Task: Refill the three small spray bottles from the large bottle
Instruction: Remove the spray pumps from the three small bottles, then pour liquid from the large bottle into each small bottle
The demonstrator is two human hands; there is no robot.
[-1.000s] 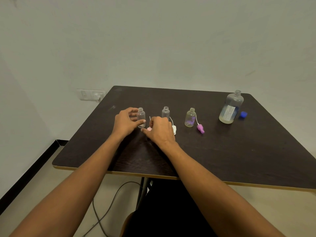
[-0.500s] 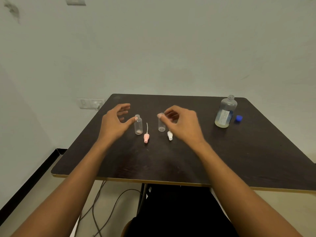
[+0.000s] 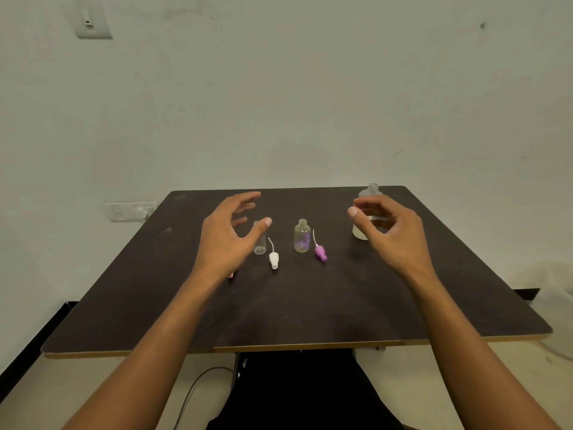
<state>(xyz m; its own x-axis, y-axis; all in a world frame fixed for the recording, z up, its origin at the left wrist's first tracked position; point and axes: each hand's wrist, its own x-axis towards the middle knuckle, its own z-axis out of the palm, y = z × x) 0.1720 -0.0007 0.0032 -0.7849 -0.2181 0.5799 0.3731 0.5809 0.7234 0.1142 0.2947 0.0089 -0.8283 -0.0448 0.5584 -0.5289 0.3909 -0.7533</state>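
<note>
Table [image 3: 310, 311]: dark top, pale edge band along the near side; far edge runs close under the wall.
Left hand [image 3: 224, 240]: above the table's left-centre, fingers spread wide, holding nothing. Thumb tip sits in front of the top of a clear bottle; contact cannot be told.
Right hand [image 3: 393, 234]: above the right-centre, fingers loosely curled and apart, holding nothing. It overlaps the large bottle from the front; contact cannot be told.
Clear bottle [image 3: 259, 243]: small, upright, uncapped, partly hidden by the left thumb.
White sprayer [image 3: 273, 259]: lies on the table just right of the clear bottle, tube pointing away from the person.
Tinted bottle [image 3: 302, 236]: small, upright, uncapped, mid-table, purple marking low on its side; stands apart from both hands.
Purple sprayer [image 3: 320, 252]: lies just right of the tinted bottle, tube pointing away.
Pink piece [image 3: 231, 275]: small sliver showing under the left wrist; the rest is hidden.
Third small bottle: not visible here.
Large bottle [image 3: 372, 193]: upright, uncapped, near the far right corner, mostly hidden behind the right hand; pale liquid shows at its base.
Open room: near half of the table is bare; a bare gap lies between the purple sprayer and the large bottle.
Wall [image 3: 310, 88]: plain, with a switch plate [image 3: 93, 21] upper left and a socket [image 3: 130, 211] beside the table's far left corner.
</note>
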